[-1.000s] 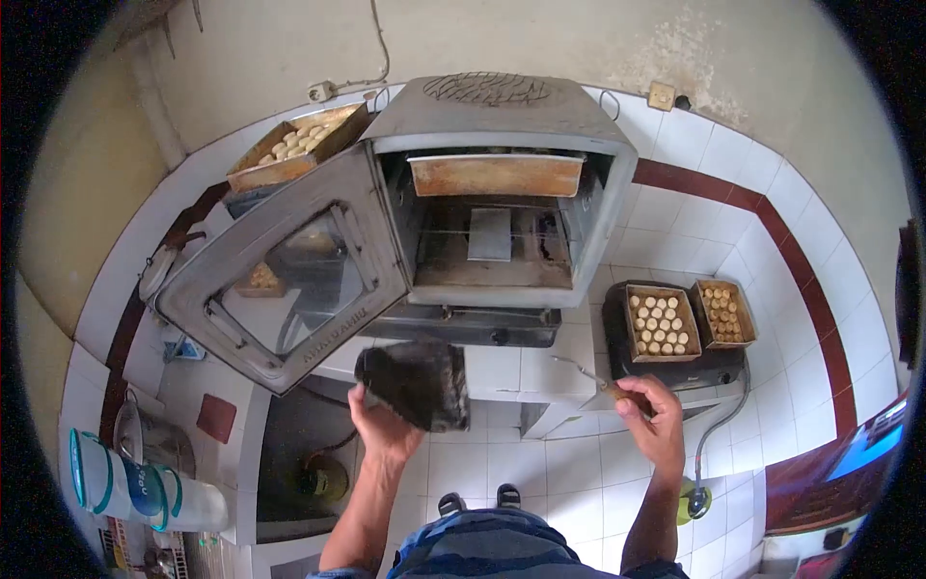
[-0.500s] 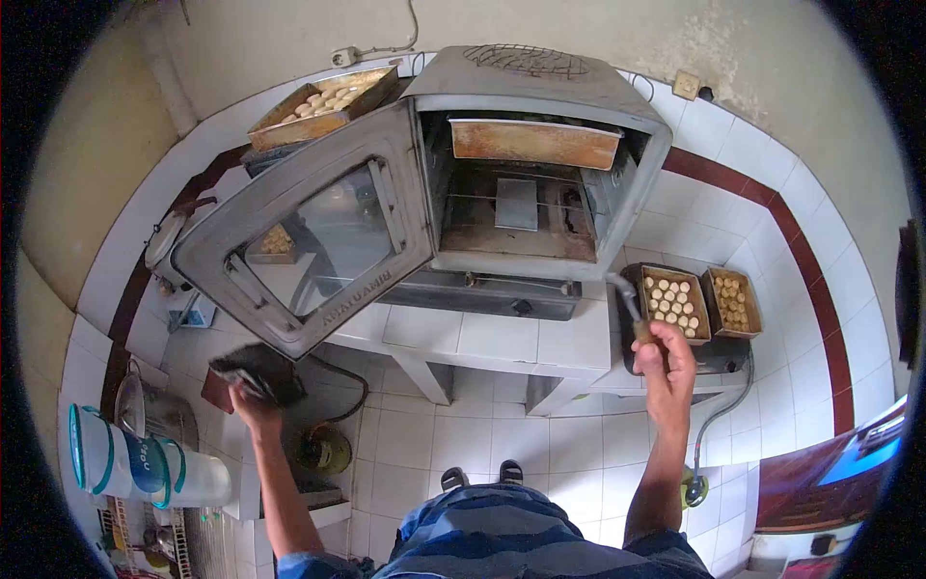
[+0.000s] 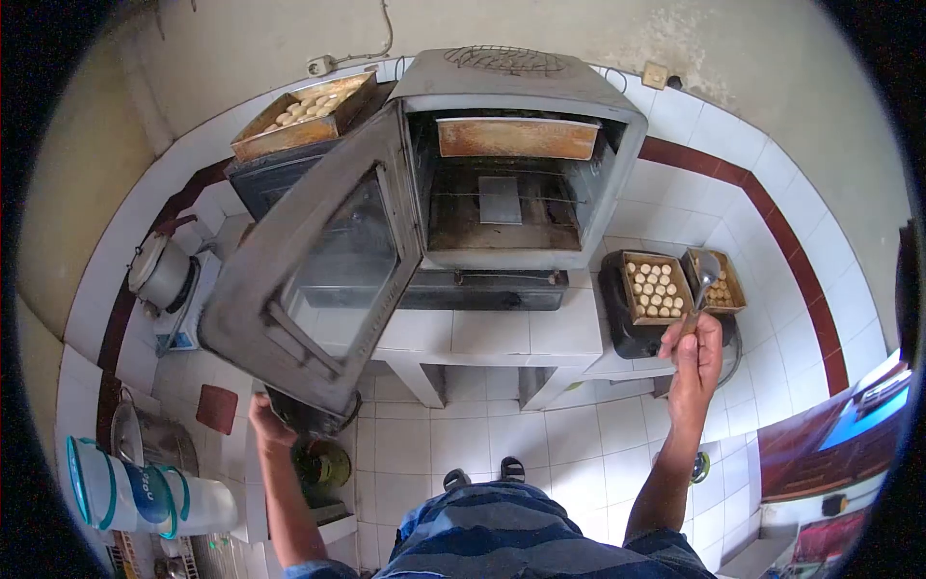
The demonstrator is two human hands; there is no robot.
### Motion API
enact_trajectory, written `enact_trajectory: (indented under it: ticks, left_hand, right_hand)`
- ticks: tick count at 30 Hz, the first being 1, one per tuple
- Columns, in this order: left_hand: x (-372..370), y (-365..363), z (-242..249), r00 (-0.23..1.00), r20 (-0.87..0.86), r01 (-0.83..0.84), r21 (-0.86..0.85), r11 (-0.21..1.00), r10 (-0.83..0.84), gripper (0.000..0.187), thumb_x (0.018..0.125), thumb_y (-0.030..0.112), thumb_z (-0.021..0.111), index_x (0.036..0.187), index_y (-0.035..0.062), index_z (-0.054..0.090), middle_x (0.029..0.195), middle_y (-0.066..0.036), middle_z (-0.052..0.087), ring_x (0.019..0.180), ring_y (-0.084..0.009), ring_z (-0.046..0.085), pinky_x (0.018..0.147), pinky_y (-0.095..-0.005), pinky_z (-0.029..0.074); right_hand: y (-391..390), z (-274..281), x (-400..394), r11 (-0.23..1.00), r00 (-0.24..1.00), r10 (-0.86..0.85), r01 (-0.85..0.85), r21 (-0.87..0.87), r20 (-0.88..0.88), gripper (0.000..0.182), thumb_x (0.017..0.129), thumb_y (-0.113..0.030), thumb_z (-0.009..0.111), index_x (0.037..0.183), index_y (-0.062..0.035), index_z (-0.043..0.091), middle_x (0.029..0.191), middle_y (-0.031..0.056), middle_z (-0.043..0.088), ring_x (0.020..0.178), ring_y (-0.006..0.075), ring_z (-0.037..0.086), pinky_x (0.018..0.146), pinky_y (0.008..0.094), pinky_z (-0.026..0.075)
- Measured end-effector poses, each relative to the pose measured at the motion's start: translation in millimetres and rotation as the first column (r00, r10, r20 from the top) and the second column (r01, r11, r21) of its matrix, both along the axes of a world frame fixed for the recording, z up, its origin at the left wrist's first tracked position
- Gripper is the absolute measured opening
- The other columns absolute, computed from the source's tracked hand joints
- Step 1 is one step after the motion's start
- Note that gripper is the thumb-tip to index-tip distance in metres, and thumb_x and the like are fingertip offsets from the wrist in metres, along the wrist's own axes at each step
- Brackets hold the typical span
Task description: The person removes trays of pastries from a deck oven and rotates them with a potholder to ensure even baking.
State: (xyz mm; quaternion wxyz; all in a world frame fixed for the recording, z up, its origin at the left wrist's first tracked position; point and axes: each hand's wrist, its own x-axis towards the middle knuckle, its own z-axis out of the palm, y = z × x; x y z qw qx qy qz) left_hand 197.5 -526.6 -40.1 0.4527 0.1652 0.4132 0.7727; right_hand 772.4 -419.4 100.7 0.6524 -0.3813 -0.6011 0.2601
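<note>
My right hand (image 3: 693, 352) is closed around the wooden handle of a metal ladle (image 3: 709, 268), its rounded head raised in front of the baking tins at the right. Low at the left, my left hand (image 3: 273, 422) grips a dark cloth (image 3: 307, 413), partly hidden behind the bottom corner of the oven door (image 3: 280, 289). That glass-windowed door stands open on the left side of the oven (image 3: 540, 77). Inside the oven, a browned baking pan (image 3: 518, 140) sits on the upper level, above a pale rectangular plate (image 3: 499, 201).
Tins of round dough pieces (image 3: 658, 288) stand on a dark stove at the right. Another filled tin (image 3: 304, 116) sits at the upper left. Further left are a lidded pot (image 3: 159, 270), a reddish pad (image 3: 217, 408) and plastic tubs (image 3: 149, 492). A gas cylinder (image 3: 323, 465) stands below.
The oven door's free edge has swung nearer to me and to the right. My left hand and the cloth moved lower. My right hand moved slightly right, the ladle head turning up and right.
</note>
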Motion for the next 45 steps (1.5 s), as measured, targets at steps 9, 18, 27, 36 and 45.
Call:
enact_trajectory:
  ticks: [9, 18, 27, 36, 45]
  left_hand:
    - [132.3, -12.6, -62.6, 0.867, 0.448, 0.217, 0.054, 0.975, -0.218, 0.061, 0.086, 0.055, 0.055, 0.127, 0.0115, 0.065, 0.131, -0.008, 0.064, 0.118, -0.0312, 0.059, 0.101, -0.0478, 0.047]
    - [131.9, -8.9, -63.8, 0.736, 0.567, 0.387, 0.096, 0.917, -0.37, 0.055, 0.084, 0.049, 0.059, 0.119, 0.0071, 0.068, 0.117, -0.01, 0.07, 0.107, -0.0301, 0.066, 0.095, -0.0442, 0.053]
    - [141.6, 47.6, -43.8, 0.752, 0.56, 0.354, 0.102, 0.93, -0.347, 0.062, 0.091, 0.057, 0.056, 0.13, 0.0094, 0.063, 0.13, -0.01, 0.065, 0.116, -0.0316, 0.063, 0.099, -0.0486, 0.051]
    - [162.2, 103.6, -84.8, 0.658, 0.659, 0.42, 0.079, 0.904, -0.364, 0.069, 0.094, 0.06, 0.047, 0.142, 0.0107, 0.052, 0.142, -0.013, 0.055, 0.126, -0.037, 0.054, 0.108, -0.057, 0.043]
    - [190.9, 128.7, -60.5, 0.737, 0.573, 0.412, 0.041, 0.91, -0.359, 0.061, 0.093, 0.054, 0.054, 0.134, 0.0089, 0.06, 0.133, -0.013, 0.063, 0.12, -0.0346, 0.061, 0.103, -0.0525, 0.05]
  right_hand:
    - [-15.6, -6.2, -21.5, 0.995, 0.99, -0.077, 0.085, 0.059, -0.121, 0.039, 0.103, -0.035, 0.057, 0.122, -0.0028, 0.048, 0.089, 0.0051, 0.057, 0.076, 0.0113, 0.052, 0.068, 0.0254, 0.044]
    - [-20.6, -22.5, -41.0, 0.984, 0.977, -0.165, 0.155, -0.082, -0.133, 0.023, 0.103, -0.022, 0.057, 0.119, -0.0052, 0.056, 0.084, 0.0001, 0.054, 0.072, 0.0073, 0.048, 0.065, 0.0224, 0.042]
    - [48.4, -38.2, -49.8, 0.987, 0.977, -0.151, 0.142, -0.07, -0.149, 0.024, 0.102, -0.017, 0.058, 0.121, -0.0027, 0.054, 0.085, 0.0008, 0.057, 0.073, 0.0077, 0.051, 0.066, 0.0228, 0.043]
    - [147.5, -56.3, -49.6, 0.956, 0.962, -0.253, 0.232, -0.181, -0.102, 0.016, 0.099, -0.015, 0.065, 0.106, -0.0011, 0.062, 0.086, -0.001, 0.061, 0.076, 0.0062, 0.053, 0.07, 0.0228, 0.044]
    - [211.6, -69.6, -61.2, 0.953, 0.958, -0.286, 0.282, -0.114, -0.015, 0.016, 0.097, -0.015, 0.068, 0.102, 0.0002, 0.064, 0.086, 0.0013, 0.064, 0.08, 0.0075, 0.056, 0.074, 0.0252, 0.047]
